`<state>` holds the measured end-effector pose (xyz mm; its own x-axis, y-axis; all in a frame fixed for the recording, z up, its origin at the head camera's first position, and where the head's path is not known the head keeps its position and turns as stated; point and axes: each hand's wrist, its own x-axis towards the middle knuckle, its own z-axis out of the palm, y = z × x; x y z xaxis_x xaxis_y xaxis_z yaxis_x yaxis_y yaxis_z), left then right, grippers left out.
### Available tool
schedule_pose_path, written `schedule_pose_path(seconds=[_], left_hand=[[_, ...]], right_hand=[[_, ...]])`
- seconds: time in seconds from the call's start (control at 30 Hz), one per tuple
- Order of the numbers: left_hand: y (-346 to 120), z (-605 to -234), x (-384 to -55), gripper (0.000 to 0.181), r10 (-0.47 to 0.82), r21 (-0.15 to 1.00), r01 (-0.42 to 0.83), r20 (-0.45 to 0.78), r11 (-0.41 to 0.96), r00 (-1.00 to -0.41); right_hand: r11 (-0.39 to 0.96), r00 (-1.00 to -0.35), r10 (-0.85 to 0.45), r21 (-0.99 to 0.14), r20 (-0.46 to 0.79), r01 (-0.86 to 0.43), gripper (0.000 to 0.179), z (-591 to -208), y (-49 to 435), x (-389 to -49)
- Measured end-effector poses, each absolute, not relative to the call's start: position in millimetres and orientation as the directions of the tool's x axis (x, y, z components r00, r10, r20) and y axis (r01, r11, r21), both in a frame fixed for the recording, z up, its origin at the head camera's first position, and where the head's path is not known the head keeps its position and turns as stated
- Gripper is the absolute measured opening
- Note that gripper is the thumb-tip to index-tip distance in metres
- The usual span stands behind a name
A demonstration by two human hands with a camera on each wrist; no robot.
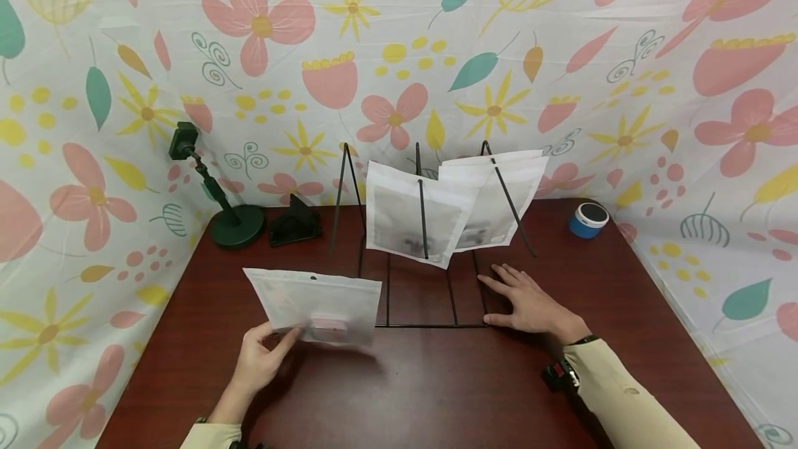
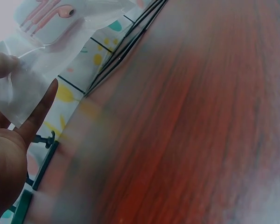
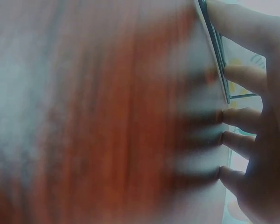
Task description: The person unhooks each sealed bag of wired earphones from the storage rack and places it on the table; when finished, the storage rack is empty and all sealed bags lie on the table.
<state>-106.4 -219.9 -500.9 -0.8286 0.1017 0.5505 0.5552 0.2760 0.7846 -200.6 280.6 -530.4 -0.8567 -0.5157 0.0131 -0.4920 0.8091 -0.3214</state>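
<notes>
My left hand (image 1: pixel 258 359) pinches the lower left corner of a frosted white zip bag (image 1: pixel 312 289) between thumb and fingers. Held above the table at the front left of a black wire rack (image 1: pixel 424 326), the bag shows pink earphones (image 2: pixel 49 16) inside in the left wrist view. On the right, my right hand (image 1: pixel 530 300) rests spread on the table, with thumb and index finger touching the rack's base. Two prongs of the rack carry white zip bags: one bag (image 1: pixel 399 210) in the middle and several overlapping bags (image 1: pixel 520 179) on the right. The left prong (image 1: pixel 339 192) holds nothing.
A dark green stand (image 1: pixel 237 226) and a small black holder (image 1: pixel 296 222) are at the back left of the brown table (image 1: pixel 430 393). At the back right sits a blue and white round device (image 1: pixel 588 220). A flower-printed cloth (image 1: pixel 393 40) hangs behind.
</notes>
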Motion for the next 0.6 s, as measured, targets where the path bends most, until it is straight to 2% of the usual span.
schedule_pose_path(seconds=[0.2,0.4,0.6], left_hand=[[-226.2,-502.3,-104.0,0.02,0.072,0.787,0.549,0.553,0.28,-0.83],[-238.4,-519.7,-107.2,0.023,0.048,0.847,0.495,0.496,0.191,-0.867],[-247.5,-530.9,-109.5,0.021,0.042,0.857,0.495,0.495,0.145,-0.868]], right_hand=[[0.804,-0.855,-0.519,-0.329,0.022,-0.496,0.083,-530.2,280.5,-200.5],[0.804,-0.853,-0.521,-0.32,0.029,-0.502,0.083,-531.1,280.9,-201.7],[0.805,-0.855,-0.518,-0.327,0.019,-0.495,0.084,-530.7,281.0,-201.6]])
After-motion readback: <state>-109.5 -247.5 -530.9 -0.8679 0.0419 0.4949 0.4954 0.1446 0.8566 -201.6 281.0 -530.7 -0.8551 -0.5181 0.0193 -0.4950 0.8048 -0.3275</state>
